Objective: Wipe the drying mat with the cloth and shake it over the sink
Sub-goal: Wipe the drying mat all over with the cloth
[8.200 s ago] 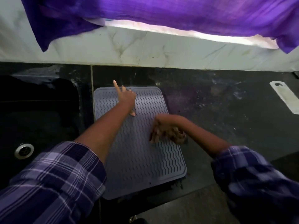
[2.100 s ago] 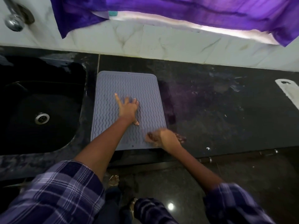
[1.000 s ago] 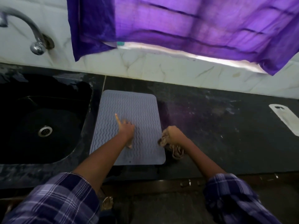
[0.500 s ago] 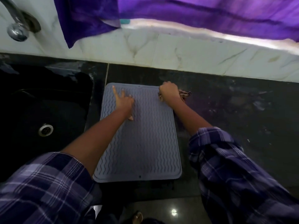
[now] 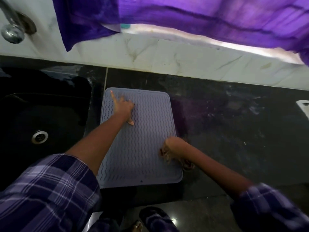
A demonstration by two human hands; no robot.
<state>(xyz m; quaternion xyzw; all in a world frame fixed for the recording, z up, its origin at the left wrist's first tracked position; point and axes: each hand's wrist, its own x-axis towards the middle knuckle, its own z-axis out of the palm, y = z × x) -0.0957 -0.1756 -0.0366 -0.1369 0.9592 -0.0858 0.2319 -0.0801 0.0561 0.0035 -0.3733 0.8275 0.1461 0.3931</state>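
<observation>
The grey mat [image 5: 138, 139], ribbed with wavy lines, lies flat on the dark table [image 5: 225, 124], just right of the black sink [image 5: 41, 118]. The brownish cloth [image 5: 167, 154], bunched and blurred, sits at the mat's right edge near its front corner.

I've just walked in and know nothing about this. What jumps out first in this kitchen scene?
A grey drying mat with wavy ridges lies flat on the dark counter, just right of a black sink. The left hand presses on its far part with fingers spread, while the blurred right hand rubs a brownish cloth along its right edge. Above, a bright purple curtain hangs over the pale wall.
</observation>
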